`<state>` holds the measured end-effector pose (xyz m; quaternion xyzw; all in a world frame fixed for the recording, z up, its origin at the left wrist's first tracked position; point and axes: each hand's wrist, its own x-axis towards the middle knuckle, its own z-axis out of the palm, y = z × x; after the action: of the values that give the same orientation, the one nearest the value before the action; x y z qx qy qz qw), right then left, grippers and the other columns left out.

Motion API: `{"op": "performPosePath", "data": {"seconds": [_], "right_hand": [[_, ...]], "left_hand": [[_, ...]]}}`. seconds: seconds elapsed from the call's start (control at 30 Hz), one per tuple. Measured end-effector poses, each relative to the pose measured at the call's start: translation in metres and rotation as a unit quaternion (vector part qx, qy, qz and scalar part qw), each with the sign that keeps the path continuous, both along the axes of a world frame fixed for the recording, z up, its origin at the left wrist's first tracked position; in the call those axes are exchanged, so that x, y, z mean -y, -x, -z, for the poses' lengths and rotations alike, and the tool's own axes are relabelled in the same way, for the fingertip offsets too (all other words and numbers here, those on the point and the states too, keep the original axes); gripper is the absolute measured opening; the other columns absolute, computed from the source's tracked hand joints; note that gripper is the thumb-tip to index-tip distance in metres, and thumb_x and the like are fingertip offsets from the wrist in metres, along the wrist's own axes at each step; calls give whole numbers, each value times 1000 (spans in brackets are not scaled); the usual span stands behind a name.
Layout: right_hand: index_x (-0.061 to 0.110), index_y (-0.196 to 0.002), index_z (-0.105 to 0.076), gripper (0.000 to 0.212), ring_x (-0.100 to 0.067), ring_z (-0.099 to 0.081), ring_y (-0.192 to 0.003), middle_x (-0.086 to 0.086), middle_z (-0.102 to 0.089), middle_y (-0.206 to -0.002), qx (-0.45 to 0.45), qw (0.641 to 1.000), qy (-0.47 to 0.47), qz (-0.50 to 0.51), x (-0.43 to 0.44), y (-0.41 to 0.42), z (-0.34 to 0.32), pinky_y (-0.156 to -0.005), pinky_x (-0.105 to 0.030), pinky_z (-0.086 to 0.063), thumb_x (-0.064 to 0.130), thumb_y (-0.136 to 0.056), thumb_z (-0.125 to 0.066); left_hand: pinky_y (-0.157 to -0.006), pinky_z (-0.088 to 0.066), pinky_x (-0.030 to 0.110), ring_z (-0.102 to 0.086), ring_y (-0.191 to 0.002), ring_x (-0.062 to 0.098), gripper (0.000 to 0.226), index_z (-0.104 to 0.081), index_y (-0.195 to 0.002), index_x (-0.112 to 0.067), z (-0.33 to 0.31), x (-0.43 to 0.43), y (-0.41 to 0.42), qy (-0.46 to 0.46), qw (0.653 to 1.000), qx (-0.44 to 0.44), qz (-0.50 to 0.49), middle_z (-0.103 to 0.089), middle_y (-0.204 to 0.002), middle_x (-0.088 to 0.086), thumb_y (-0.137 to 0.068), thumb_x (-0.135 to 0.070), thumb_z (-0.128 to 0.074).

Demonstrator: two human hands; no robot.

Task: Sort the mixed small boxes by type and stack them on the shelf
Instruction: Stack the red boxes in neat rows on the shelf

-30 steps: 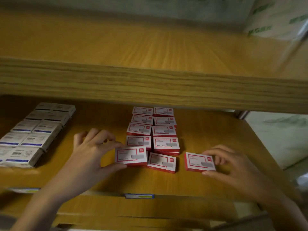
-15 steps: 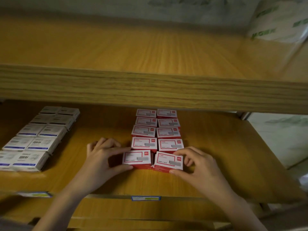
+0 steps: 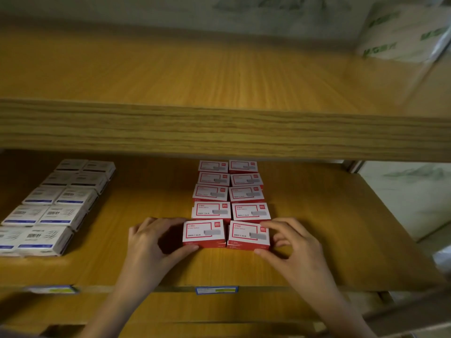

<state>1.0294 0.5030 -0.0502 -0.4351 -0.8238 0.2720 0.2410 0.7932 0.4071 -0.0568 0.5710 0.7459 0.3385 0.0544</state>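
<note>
Gripping the front-left red box (image 3: 203,232) in the left hand (image 3: 151,242), the front-right red box (image 3: 247,234) in the right hand (image 3: 295,250), fingers (image 3: 168,219) curled round each. Both on the shelf (image 3: 329,240), fronting two red rows (image 3: 211,192).

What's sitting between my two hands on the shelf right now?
Head view: the front left red box and the front right red box, side by side, lie between the left hand and the right hand.
</note>
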Motion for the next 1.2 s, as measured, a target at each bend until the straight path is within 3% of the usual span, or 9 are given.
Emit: {"op": "performPosePath", "data": {"seconds": [0.13,0.27,0.43,0.53,0.67,0.83,0.93,1.07,1.2], "right_hand": [[34,-117,-53,53,2,-56,-88,27,-44,-109,-11,1000,3,18,1,3,0,-84,-33,-53,34,-68,-74],[42,-125,-37,67,3,-50,-100,23,-41,-118,-37,997,53,35,6,3,0,-93,-30,-47,38,-69,-72],[54,-131,-8,73,6,-27,-126,38,-26,-128,-151,963,220,42,21,3,-3,-107,-29,-26,60,-70,-48],[53,-133,-4,70,10,-25,-124,50,-30,-112,-205,925,320,25,29,11,-5,-111,-27,-16,52,-75,-43],[52,-137,-1,67,29,-29,-99,54,-30,-101,-211,909,357,36,32,19,-5,-102,-20,-13,52,-79,-36],[51,-135,11,78,4,-11,-130,35,-16,-134,-203,905,372,34,32,26,-11,-113,-32,-4,60,-70,-33],[48,-138,10,80,-6,-4,-139,26,-8,-148,-197,907,368,53,31,28,-11,-116,-41,-3,62,-71,-32],[43,-141,-1,63,-8,-13,-138,18,-18,-149,-222,903,358,87,26,28,-11,-115,-41,-10,50,-88,-34],[47,-139,-3,56,-8,-10,-139,20,-21,-148,-194,915,348,70,29,32,-9,-115,-43,-8,48,-90,-31]], "left_hand": [[-76,-22,27,-43,-94,4,59,-59,-112,-29,0,-3,-3,6,1000,8,9,-53,-100,-24,-60,-58,-61],[-90,-38,33,-45,-109,11,77,-49,-124,-25,-2,-4,-9,37,997,61,7,-53,-114,-13,-56,-57,-62],[-94,-33,21,-36,-120,-4,82,-28,-134,-48,-4,-1,-17,28,907,420,12,-38,-127,-31,-61,-65,-61],[-106,-25,29,-32,-124,0,91,-24,-137,-46,0,-12,-19,28,852,523,17,-34,-133,-29,-57,-76,-57],[-114,-18,45,-32,-133,12,74,-25,-139,-40,4,-21,-28,52,838,542,47,-34,-146,-11,-76,-75,-40],[-114,-14,47,-25,-136,10,81,-19,-138,-48,4,-19,-33,67,851,519,56,-28,-148,-17,-67,-85,-33],[-112,-22,35,-36,-128,-2,59,-35,-132,-47,3,-17,-33,24,837,544,61,-43,-138,-22,-79,-73,-34],[-86,-29,15,-49,-94,-25,23,-54,-89,-64,-4,-17,-38,0,830,556,56,-57,-96,-45,-81,-63,-32],[-108,-24,29,-44,-118,-10,36,-46,-117,-58,-1,-17,-38,-6,829,554,76,-53,-123,-31,-85,-65,-31]]}}
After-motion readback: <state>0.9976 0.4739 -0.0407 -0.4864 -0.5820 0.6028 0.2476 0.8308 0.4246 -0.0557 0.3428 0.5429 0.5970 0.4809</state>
